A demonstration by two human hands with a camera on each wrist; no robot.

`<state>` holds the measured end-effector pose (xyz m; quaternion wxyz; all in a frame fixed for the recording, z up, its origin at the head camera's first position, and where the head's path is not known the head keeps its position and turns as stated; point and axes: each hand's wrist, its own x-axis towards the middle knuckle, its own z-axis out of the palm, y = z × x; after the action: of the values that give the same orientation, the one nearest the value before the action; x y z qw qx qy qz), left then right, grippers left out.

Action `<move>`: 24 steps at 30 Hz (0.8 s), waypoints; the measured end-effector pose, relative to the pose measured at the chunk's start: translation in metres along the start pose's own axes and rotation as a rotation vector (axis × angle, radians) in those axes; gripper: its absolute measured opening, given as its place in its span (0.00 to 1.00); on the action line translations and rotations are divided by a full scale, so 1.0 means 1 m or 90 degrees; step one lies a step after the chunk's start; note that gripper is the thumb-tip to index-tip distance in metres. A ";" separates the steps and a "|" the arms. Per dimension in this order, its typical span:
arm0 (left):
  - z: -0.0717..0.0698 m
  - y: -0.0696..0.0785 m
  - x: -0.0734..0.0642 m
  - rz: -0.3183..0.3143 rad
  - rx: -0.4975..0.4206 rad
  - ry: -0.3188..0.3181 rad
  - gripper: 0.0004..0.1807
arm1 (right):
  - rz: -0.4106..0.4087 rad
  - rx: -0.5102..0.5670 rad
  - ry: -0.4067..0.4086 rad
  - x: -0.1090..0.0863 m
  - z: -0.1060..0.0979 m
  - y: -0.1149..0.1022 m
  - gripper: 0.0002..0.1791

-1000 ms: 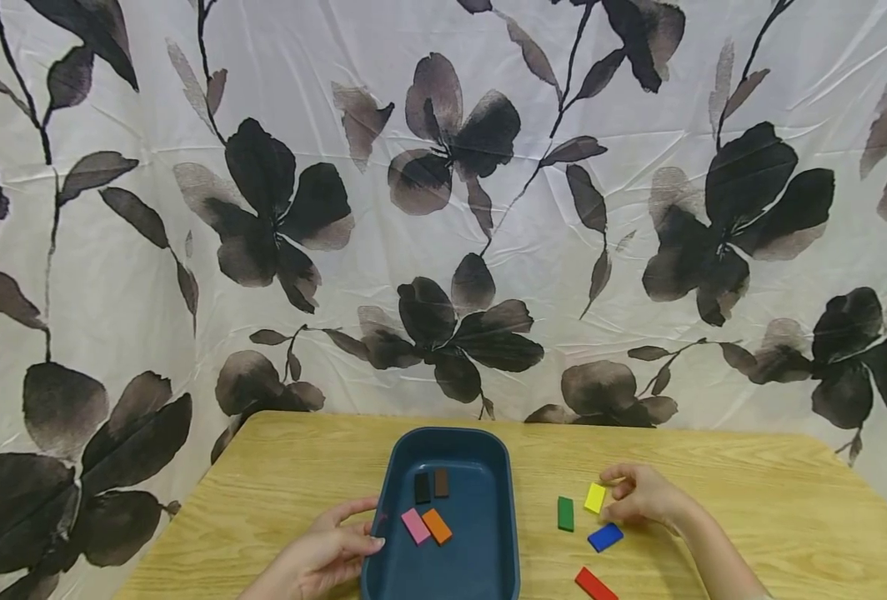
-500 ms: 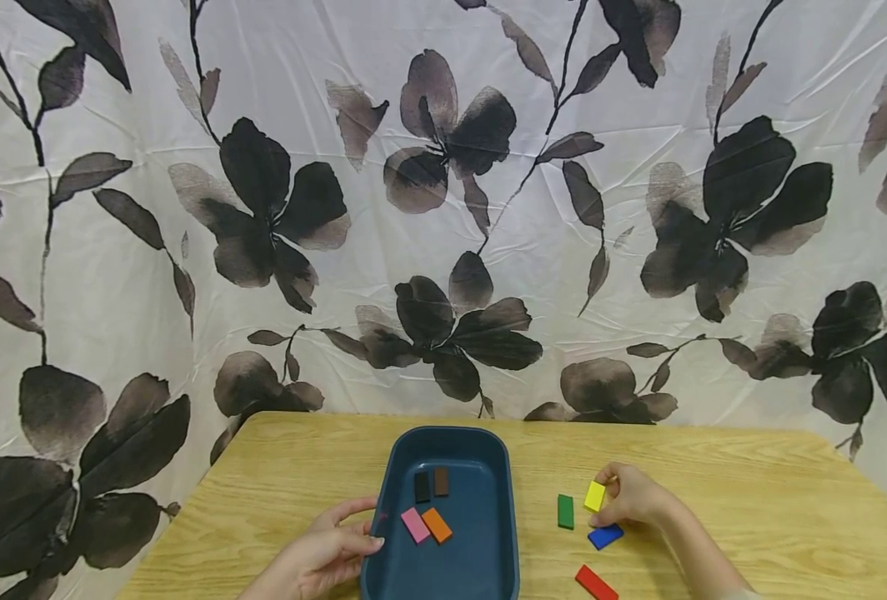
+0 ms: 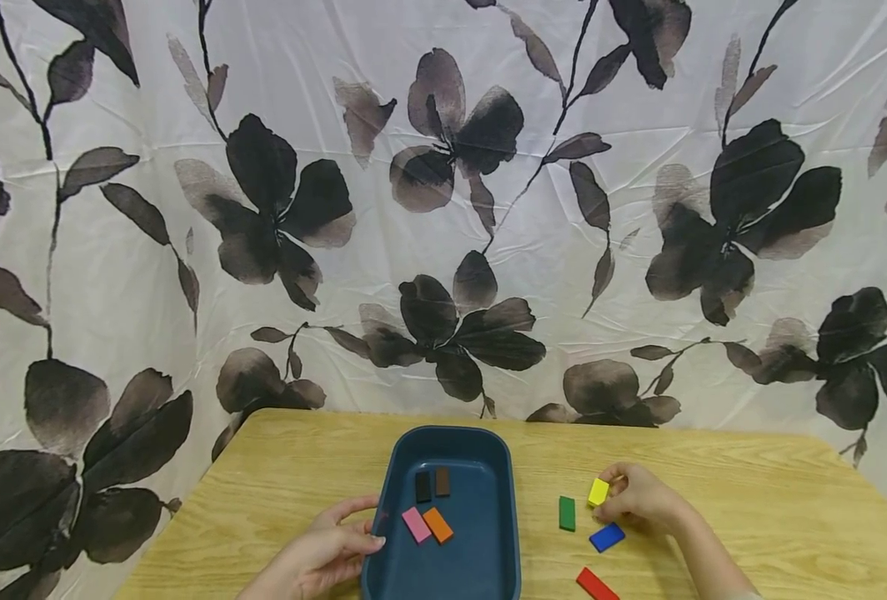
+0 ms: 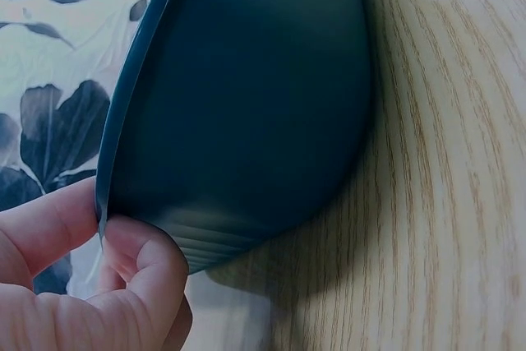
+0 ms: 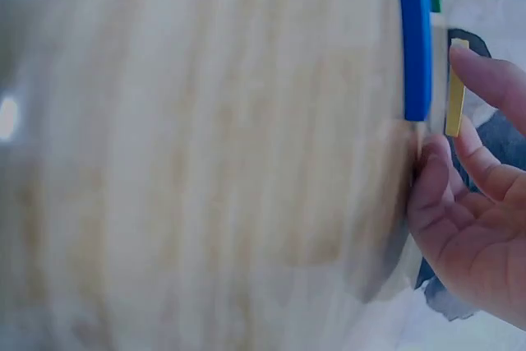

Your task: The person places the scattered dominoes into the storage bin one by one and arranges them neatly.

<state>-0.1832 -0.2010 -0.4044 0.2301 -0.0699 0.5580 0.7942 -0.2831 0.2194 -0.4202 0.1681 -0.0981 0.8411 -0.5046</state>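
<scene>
Now pinches the yellow block [image 3: 598, 492] between thumb and finger of the right hand [image 3: 642, 497], lower right of the frame, after merely reaching round it a second ago. Seems to raise it slightly off the table [image 3: 323, 458], though hard to be sure at this angle; suggests a pick-up just begun. Grips the left rim of the tray [image 3: 481, 542] with the left hand [image 3: 331, 546], lower centre. Keeps the yellow block well apart from the left hand, near the blue block [image 3: 607, 537] and green block [image 3: 567, 513].
</scene>
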 end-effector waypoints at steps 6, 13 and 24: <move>0.002 0.001 -0.001 0.008 0.010 -0.004 0.40 | 0.021 0.042 0.050 0.001 -0.002 -0.008 0.31; 0.003 0.002 -0.001 0.011 0.017 -0.008 0.40 | 0.000 0.083 0.028 0.007 0.000 -0.026 0.32; 0.002 0.001 0.000 0.003 0.012 -0.001 0.40 | -0.057 0.092 -0.025 0.018 0.009 -0.059 0.33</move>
<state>-0.1835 -0.1992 -0.4027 0.2291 -0.0658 0.5657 0.7894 -0.2965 0.1785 -0.3751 0.1683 -0.1332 0.7939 -0.5690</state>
